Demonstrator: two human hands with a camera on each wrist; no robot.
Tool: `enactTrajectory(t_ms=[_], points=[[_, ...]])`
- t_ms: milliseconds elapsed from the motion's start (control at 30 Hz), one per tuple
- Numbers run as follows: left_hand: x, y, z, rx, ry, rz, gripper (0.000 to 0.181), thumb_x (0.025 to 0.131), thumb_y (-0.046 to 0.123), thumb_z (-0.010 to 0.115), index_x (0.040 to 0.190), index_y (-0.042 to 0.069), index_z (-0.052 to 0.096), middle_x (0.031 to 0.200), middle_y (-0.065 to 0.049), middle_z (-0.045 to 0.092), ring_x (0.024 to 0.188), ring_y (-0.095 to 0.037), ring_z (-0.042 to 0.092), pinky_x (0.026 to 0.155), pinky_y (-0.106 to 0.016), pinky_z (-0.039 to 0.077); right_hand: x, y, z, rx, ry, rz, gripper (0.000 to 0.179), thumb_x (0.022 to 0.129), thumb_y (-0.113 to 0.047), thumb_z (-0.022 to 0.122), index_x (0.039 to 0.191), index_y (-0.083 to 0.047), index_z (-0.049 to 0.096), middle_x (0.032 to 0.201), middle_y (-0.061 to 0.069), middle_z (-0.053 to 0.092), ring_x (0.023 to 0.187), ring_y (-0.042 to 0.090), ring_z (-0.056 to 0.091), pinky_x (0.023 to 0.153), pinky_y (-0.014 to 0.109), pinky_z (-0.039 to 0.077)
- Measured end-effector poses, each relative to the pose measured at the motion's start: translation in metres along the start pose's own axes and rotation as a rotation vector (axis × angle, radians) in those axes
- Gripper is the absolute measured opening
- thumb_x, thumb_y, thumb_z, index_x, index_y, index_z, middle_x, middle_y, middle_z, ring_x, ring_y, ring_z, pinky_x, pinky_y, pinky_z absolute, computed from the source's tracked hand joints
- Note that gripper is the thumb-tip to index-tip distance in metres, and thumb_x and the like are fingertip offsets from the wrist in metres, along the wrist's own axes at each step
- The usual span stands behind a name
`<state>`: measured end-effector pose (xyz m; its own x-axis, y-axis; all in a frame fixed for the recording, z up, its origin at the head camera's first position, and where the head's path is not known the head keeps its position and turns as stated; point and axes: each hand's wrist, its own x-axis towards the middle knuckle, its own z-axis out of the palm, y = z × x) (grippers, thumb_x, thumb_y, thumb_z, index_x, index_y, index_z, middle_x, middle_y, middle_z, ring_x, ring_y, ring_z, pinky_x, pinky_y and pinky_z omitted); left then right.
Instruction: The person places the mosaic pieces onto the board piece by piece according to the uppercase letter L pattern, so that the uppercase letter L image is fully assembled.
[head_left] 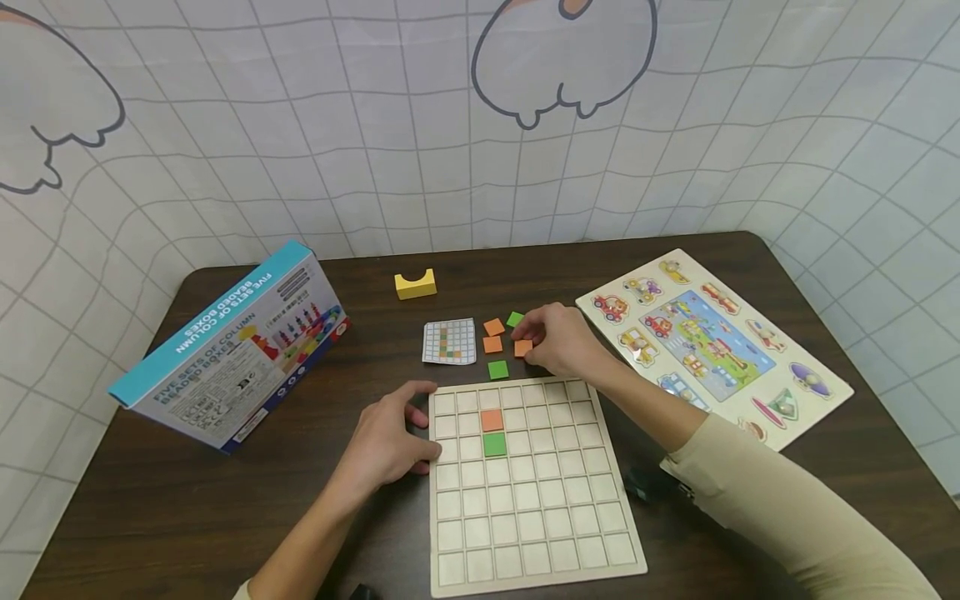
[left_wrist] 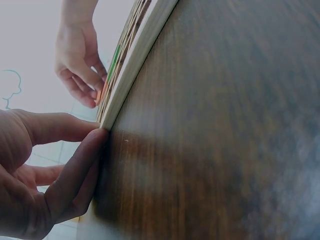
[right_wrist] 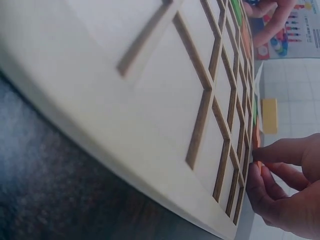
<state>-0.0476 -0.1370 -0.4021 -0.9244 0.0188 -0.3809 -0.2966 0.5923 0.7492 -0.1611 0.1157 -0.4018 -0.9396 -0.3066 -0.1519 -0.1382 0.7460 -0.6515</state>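
A wooden grid board [head_left: 531, 527] lies in front of me, with an orange tile [head_left: 491, 420] and a green tile [head_left: 495, 444] set in neighbouring cells near its upper left. My left hand [head_left: 385, 437] holds the board's left edge near the far corner, thumb and fingers at the rim. Beyond the board's far edge, my right hand [head_left: 561, 340] pinches another orange tile [head_left: 522, 348] between thumb and fingertips, low over the table. Beside it lie loose orange tiles [head_left: 492, 344] and green tiles [head_left: 498, 370]. A small pattern card [head_left: 448, 356] with a printed coloured grid lies left of them.
A blue-topped toy box [head_left: 240, 350] stands at the left. A yellow arched block [head_left: 416, 287] sits near the back. The picture puzzle board [head_left: 705, 358] lies at the right, partly under my right forearm. A grid-patterned curtain [head_left: 360, 150] hangs behind the table.
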Motion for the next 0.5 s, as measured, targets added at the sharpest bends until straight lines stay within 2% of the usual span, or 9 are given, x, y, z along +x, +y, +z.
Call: enactTrajectory(t_ms=[500], points=[[-0.0001, 0.001, 0.0002, 0.003, 0.004, 0.012, 0.08, 0.074, -0.008, 0.083, 0.145, 0.015, 0.058, 0.102, -0.014, 0.061, 0.053, -0.018, 0.066, 0.05, -0.032, 0.062, -0.0039, 0.0022, -0.002, -0.009, 0.006, -0.03, 0.024, 0.084, -0.002, 0.08, 0.106, -0.01, 0.079, 0.097, 0.005, 0.072, 0.088, 0.02, 0.064, 0.081, 0.036, 0.056]])
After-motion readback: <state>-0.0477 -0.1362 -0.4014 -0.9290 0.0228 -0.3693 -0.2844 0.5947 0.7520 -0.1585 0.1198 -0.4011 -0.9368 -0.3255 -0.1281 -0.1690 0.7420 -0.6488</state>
